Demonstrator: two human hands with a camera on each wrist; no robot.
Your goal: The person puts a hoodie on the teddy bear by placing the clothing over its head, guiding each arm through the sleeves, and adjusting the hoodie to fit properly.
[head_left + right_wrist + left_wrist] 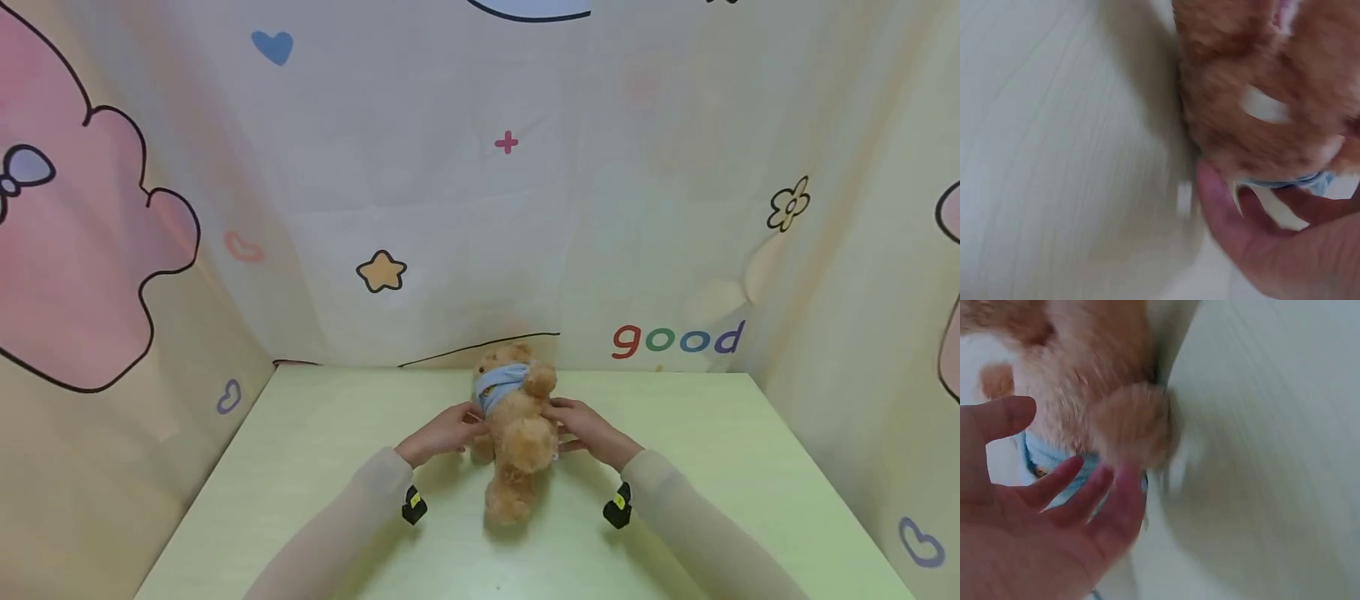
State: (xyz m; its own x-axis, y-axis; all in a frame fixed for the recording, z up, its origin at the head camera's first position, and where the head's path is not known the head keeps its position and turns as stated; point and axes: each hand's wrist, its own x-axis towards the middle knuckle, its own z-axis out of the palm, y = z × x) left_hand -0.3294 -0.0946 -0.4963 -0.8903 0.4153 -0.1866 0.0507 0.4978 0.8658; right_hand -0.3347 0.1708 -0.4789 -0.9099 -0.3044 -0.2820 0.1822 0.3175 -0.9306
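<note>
A light brown plush teddy bear (517, 417) with a blue scarf (501, 383) is at the middle of the table's back half. Its head points to the back wall and its feet to the front. My left hand (448, 429) is at the bear's left side as seen from the head; in the left wrist view the thumb is spread away and the slightly bent fingers (1125, 487) overlap a furry limb (1132, 425). On the opposite side, my right hand (592, 429) touches the bear with loosely bent fingers (1213, 187). A white tag (1265, 105) shows on the fur.
The pale green table (337, 417) meets a cloth back wall (450, 167) printed with a star, a flower and the word "good". Patterned cloth also hangs on the left and right sides. Black wrist devices (414, 505) sit under both sleeves.
</note>
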